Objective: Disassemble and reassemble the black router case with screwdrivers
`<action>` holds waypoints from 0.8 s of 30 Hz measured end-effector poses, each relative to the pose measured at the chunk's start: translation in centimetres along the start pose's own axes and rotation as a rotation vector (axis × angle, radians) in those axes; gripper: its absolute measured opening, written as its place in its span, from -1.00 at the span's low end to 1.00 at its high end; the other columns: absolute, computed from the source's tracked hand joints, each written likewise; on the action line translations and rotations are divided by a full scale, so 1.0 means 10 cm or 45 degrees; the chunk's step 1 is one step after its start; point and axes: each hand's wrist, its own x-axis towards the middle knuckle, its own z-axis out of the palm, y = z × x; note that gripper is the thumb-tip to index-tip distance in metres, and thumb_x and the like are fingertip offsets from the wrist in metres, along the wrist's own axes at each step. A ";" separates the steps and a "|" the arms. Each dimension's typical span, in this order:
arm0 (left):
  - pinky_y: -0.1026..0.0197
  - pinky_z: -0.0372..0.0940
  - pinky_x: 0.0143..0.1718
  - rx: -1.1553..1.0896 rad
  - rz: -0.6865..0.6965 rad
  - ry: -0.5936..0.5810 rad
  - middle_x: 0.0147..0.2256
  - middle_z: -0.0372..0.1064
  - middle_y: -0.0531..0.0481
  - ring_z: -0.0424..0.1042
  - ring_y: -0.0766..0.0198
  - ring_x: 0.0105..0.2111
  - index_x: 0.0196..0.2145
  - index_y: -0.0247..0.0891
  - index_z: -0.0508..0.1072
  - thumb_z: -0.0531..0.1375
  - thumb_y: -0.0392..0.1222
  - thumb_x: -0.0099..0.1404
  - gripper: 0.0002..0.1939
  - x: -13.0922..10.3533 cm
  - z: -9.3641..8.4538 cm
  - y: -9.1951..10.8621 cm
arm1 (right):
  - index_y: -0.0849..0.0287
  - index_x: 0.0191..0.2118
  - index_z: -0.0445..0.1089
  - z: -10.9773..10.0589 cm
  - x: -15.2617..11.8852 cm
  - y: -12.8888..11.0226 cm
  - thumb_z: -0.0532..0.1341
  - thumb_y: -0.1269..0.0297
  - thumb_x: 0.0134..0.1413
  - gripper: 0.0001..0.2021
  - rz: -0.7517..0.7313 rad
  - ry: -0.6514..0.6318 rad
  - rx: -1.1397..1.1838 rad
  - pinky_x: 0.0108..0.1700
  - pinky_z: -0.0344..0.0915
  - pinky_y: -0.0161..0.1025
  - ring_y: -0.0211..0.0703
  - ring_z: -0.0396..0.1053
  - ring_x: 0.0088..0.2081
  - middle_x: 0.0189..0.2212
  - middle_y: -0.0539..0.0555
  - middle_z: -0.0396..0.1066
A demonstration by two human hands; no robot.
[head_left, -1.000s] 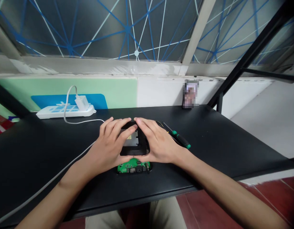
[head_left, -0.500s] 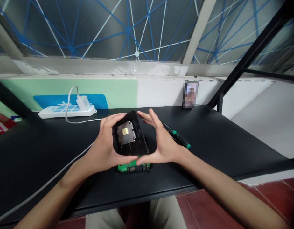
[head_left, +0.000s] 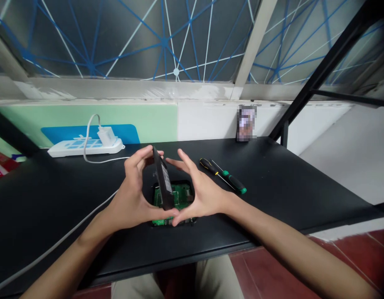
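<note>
Holding cover (head_left: 163, 180) steeply tilted over board (head_left: 181, 195). Left hand (head_left: 129, 197) grip clamped across it, thumb low, fingers high. Right hand (head_left: 206, 192) grip spread wide; can't tell if a fingertip touches. Done: cover off, board bare in case (head_left: 179, 182) on worktop (head_left: 279, 187). Left, by the look: cover not seated. Green driver (head_left: 234, 180) and yellow driver (head_left: 208, 165) lie beside right hand, unheld.

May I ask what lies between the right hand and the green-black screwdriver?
In the head view, the yellow-black screwdriver lies between the right hand and the green-black screwdriver, on the table.
</note>
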 end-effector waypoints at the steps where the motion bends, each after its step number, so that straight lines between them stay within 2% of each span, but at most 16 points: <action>1: -0.38 0.13 0.29 -0.012 -0.005 -0.007 0.28 0.04 -0.30 0.16 -0.23 0.30 0.38 0.01 -0.19 0.57 -0.11 -0.05 0.29 0.00 0.00 0.01 | 0.07 0.44 -0.63 0.01 0.01 0.00 0.52 -0.15 -0.36 0.51 -0.006 -0.015 0.005 0.35 0.10 0.30 0.30 0.04 0.41 0.40 0.43 0.00; 7: -0.33 0.19 0.28 -0.075 -0.007 -0.031 0.27 0.07 -0.30 0.21 -0.20 0.27 0.38 -0.02 -0.16 0.55 -0.05 0.00 0.23 0.02 -0.02 0.06 | 0.02 0.45 -0.59 0.00 0.02 -0.01 0.50 -0.11 -0.28 0.43 0.009 -0.009 0.036 0.33 0.13 0.32 0.29 0.08 0.39 0.41 0.41 -0.02; 10: -0.29 0.23 0.26 -0.088 0.001 -0.027 0.26 0.08 -0.27 0.22 -0.16 0.27 0.37 0.01 -0.17 0.52 0.02 0.05 0.18 0.03 -0.01 0.08 | 0.06 0.45 -0.56 0.00 0.02 0.01 0.47 -0.13 -0.23 0.38 -0.045 0.008 0.041 0.32 0.16 0.32 0.30 0.10 0.38 0.40 0.42 -0.01; 17: -0.28 0.27 0.23 -0.093 -0.072 -0.018 0.28 0.07 -0.29 0.20 -0.18 0.28 0.35 -0.01 -0.12 0.42 0.20 0.16 0.04 0.03 -0.06 0.03 | 0.14 0.46 -0.43 -0.09 -0.02 0.03 0.47 -0.13 -0.25 0.35 -0.019 0.134 -0.008 0.21 0.33 0.24 0.24 0.28 0.25 0.25 0.40 0.19; 24: -0.32 0.06 0.33 -0.083 -0.115 -0.064 0.33 -0.03 -0.31 0.05 -0.18 0.35 0.37 -0.05 -0.17 0.40 0.05 0.22 0.01 0.02 -0.10 -0.06 | 0.11 0.47 -0.36 -0.21 -0.06 0.07 0.47 -0.14 -0.27 0.32 0.084 0.123 -0.094 0.20 0.32 0.25 0.24 0.30 0.21 0.25 0.35 0.22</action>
